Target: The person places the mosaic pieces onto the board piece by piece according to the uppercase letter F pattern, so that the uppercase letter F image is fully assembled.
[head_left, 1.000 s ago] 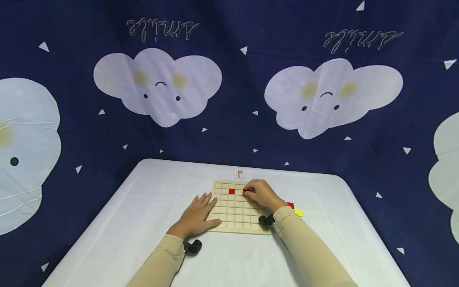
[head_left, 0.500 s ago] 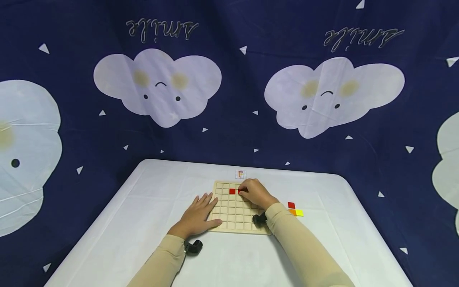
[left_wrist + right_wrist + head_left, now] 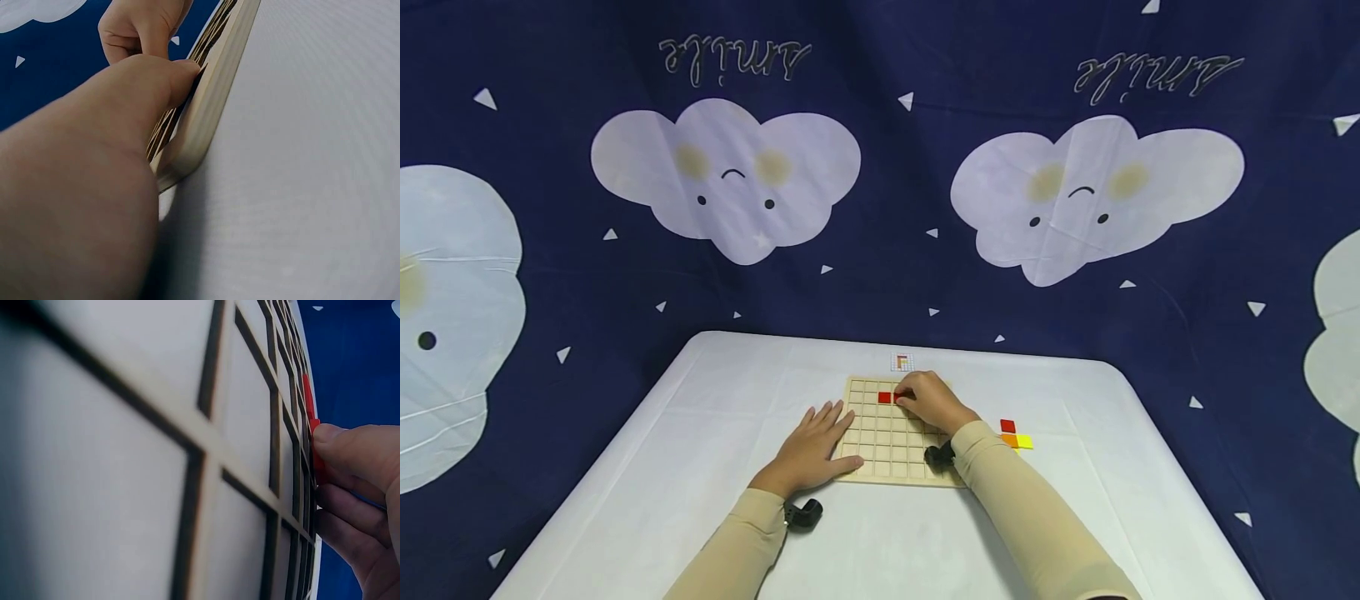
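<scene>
A wooden grid board [image 3: 883,433] lies on the white table. My left hand [image 3: 808,446] rests spread over its left edge, the thumb at the near corner. One red square tile [image 3: 884,397] sits in a cell near the board's far side. In the cell just right of it, my right hand [image 3: 934,400] pinches a second red tile [image 3: 319,453] between thumb and fingers. In the right wrist view this tile is right at the grid's surface, close to the first one. The right hand covers most of it in the head view.
To the right of the board lie a loose red tile [image 3: 1007,426], an orange tile [image 3: 1011,440] and a yellow tile [image 3: 1026,442], partly beside the right sleeve. A small card with a coloured grid pattern [image 3: 902,362] lies beyond the board. A dark blue cloud-print curtain [image 3: 895,292] hangs behind the table.
My right hand has shifted left with the red tile, into the cell beside the first red tile. The orange tile has come into view from behind the sleeve. My left hand stays put.
</scene>
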The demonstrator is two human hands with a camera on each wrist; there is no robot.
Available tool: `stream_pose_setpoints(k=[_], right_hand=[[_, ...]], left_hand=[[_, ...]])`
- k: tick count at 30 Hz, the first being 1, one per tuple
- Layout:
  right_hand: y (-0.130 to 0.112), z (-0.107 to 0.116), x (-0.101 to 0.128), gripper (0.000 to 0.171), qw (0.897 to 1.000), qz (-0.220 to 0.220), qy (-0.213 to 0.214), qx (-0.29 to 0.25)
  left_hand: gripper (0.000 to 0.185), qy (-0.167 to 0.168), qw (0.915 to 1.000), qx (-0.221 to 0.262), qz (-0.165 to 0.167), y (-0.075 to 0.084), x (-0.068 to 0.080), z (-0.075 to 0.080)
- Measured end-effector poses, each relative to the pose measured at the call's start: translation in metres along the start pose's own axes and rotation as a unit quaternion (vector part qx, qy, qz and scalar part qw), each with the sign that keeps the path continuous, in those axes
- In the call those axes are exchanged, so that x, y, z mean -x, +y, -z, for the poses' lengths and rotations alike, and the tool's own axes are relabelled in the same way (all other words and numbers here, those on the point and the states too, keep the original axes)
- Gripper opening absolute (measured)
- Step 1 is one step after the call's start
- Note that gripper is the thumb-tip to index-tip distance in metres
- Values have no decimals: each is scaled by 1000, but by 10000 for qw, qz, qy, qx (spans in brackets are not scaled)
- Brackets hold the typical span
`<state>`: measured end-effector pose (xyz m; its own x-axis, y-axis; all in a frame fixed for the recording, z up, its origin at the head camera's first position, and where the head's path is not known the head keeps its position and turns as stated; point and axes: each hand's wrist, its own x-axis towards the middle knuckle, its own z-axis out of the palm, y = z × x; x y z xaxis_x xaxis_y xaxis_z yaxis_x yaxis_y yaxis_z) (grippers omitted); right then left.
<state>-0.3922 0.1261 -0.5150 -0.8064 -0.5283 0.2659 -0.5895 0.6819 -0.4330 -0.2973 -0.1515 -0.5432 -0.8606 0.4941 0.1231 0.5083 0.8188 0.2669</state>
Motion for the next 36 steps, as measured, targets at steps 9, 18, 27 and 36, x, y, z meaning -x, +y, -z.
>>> stream_pose_setpoints(k=[9,18,27,36], right_hand=[[-3,1,-1,15,9999,-87,-52,-92],[-1,0,-1,18,9999,-80,-38,-112],[-2,-1,0,18,9999,-64,10,-119],[0,1,1,19,9997,-124,51,-211]], left_hand=[[93,-5,10000,49,24,0,0,1],[93,-19,10000,80,49,1,0,2],[94,-58,10000,31,44,2,1,2],[94,-25,10000,17,19,0,1,0]])
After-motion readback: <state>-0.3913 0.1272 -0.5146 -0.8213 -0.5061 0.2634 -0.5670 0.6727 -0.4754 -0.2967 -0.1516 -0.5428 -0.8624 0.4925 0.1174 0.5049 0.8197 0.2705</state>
